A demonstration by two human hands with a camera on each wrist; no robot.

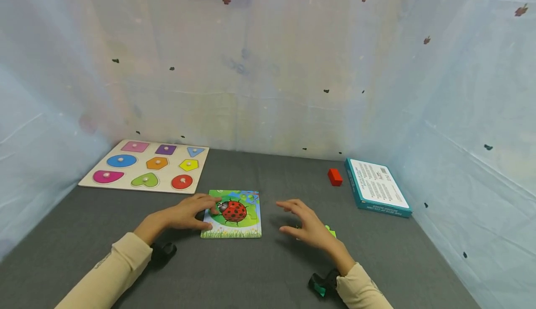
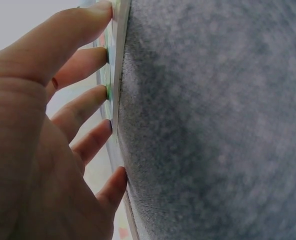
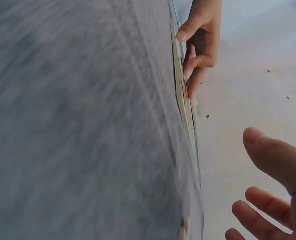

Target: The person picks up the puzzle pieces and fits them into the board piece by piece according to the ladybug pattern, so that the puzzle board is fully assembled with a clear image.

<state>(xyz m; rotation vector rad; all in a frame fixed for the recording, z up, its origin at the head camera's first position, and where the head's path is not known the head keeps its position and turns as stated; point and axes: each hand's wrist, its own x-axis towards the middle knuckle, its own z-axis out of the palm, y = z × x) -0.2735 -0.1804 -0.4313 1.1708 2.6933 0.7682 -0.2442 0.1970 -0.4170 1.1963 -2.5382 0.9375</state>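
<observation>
A square ladybug puzzle (image 1: 234,211), a red spotted beetle on green with grass along its lower edge, lies flat on the dark table. My left hand (image 1: 186,212) reaches over its left side with fingers spread. In the left wrist view, the thumb and several fingertips (image 2: 100,92) are right at the puzzle's pale edge (image 2: 119,75). To the right of the puzzle, my right hand (image 1: 307,227) hovers over the cloth, fingers apart and nothing between them. Behind that hand a bright green piece (image 1: 332,231) peeks out, mostly hidden.
A wooden shape board (image 1: 164,183) with knobbed coloured pieces lies at the back left. At the back right are a red block (image 1: 335,177) and a teal-edged box (image 1: 378,185). Light plastic sheeting (image 1: 268,67) hangs behind and at both sides.
</observation>
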